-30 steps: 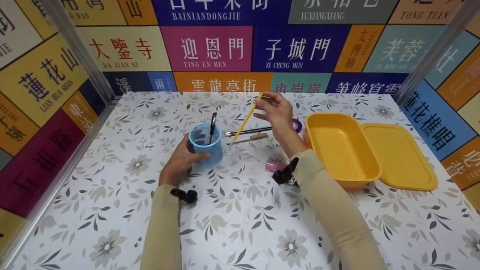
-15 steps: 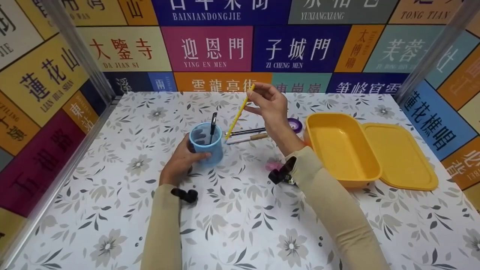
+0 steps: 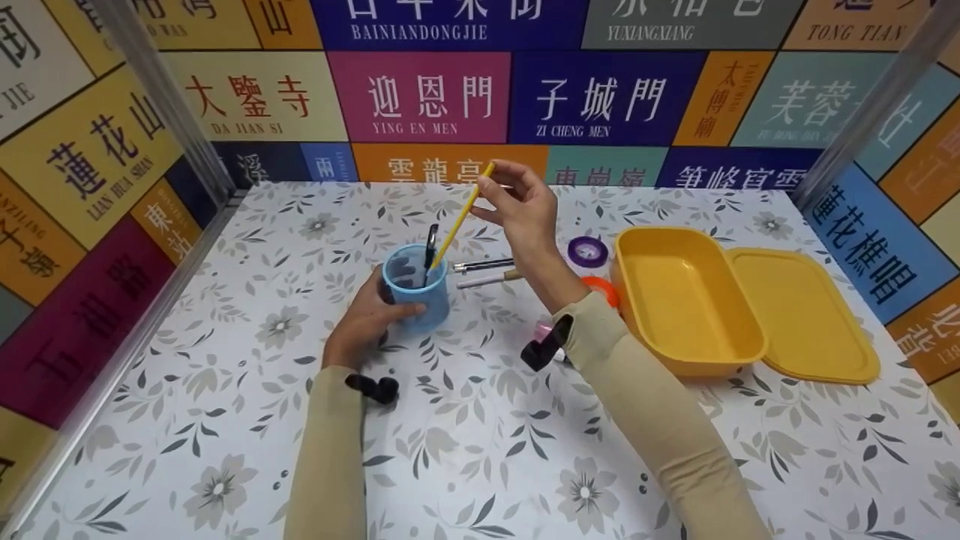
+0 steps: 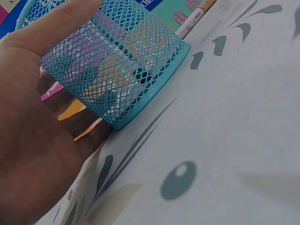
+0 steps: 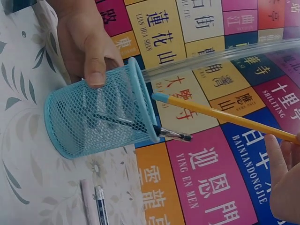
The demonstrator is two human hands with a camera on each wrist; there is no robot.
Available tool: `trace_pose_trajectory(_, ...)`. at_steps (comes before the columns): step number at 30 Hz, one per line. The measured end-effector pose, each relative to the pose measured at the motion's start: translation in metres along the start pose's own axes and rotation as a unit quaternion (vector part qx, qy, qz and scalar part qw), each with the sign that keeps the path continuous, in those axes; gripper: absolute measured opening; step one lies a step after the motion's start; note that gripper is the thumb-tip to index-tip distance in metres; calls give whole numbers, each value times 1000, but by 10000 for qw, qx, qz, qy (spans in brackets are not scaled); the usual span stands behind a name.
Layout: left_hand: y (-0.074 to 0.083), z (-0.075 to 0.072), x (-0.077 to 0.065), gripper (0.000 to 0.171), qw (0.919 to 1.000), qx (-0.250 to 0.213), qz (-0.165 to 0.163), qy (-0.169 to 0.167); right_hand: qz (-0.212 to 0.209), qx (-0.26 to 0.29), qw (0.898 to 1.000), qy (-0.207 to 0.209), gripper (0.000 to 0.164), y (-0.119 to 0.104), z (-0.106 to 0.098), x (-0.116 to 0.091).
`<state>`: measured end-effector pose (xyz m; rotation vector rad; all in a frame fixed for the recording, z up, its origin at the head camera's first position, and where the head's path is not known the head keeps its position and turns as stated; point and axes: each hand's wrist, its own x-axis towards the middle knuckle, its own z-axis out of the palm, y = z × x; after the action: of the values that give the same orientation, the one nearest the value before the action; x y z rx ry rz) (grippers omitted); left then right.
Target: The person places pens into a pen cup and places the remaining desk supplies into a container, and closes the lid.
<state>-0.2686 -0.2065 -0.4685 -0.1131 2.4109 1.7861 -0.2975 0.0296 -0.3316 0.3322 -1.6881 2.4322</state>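
Left hand [image 3: 367, 322] wraps the light-blue cylindrical metal mesh cup [image 3: 427, 315], standing left of centre on the white floral-print worktop [image 3: 450, 465]; thumb on near side. Right hand [image 3: 521, 214] pinches the upper end of the slim yellow pencil [image 3: 461, 214], tilted, blue tip just off the cup's mouth. In the way: black pen [image 3: 431, 244] sticking up through that mouth beside the tip. Just right of cup: dark slim sticks [image 3: 487, 264], pale brown-ended pen [image 3: 480, 280]. Farther right: purple round roll [image 3: 587, 252], orange ring [image 3: 602, 291] partly behind right forearm, small pink item [image 3: 544, 328], then open yellow rectangular plastic box [image 3: 690, 300]; flat yellow lid [image 3: 814, 315] between box and right edge. Room to move: floral surface from left hand to left edge, also behind cup to back edge; front edge out of frame.
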Motion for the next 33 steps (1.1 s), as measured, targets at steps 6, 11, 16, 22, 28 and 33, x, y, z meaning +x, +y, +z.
trace_pose_trajectory(6,-2,0,1,111,10000,-12,-79,-14,327,-166,9993,49,27,18,4,-3)
trace_pose_trajectory(11,-1,0,1,111,9998,38,-190,6,422,-156,9990,-37,31,31,5,-6)
trace_pose_trajectory(16,-1,0,1,108,10000,-25,51,-45,434,-236,9987,-93,34,39,5,-8)
trace_pose_trajectory(22,-1,1,2,104,9995,-126,276,-49,509,-434,9977,-105,33,44,5,-10)
trace_pose_trajectory(28,-2,0,3,106,10000,-20,75,-15,604,-575,9965,-95,30,49,4,-11)
trace_pose_trajectory(33,-1,0,3,105,10000,27,36,-15,639,-705,9953,-171,32,55,2,-12)
